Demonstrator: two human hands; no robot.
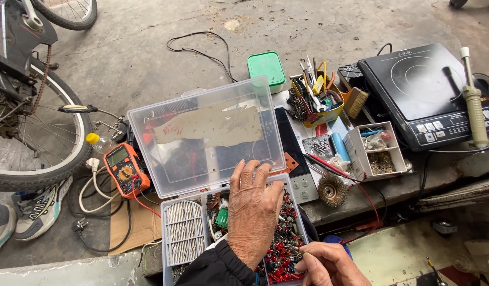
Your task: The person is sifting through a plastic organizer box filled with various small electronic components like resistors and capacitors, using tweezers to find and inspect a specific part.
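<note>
In the lower middle of the head view, a clear plastic compartment box [183,267] lies open, its hinged transparent lid [205,135] tilted up and back, with a torn strip of brown tape stuck across it. The left hand [252,212] rests palm down inside the box, fingers spread and loosely bent over a compartment of small red and silver electronic parts [284,251]; whether they grip anything cannot be told. The right hand [326,265] sits at the box's right front corner, thumb and forefinger pinched together on what seems to be one of those small parts, too small to tell apart. A left compartment holds rows of thin white components [183,233], and a middle one holds a small green part among darker pieces.

Left of the lid lies an orange handheld multimeter [124,170] with a red lead, near a bicycle wheel [38,137]. Behind the lid stands a green lidded plastic tub [266,69]. To the right, a yellow plastic bin [321,108] bristles with hand tools, and a white open cardboard box [374,151] holds small bags and loose metal bits. A round wire brush wheel [332,189] lies just in front of it. A black induction cooktop [429,92] sits at far right.
</note>
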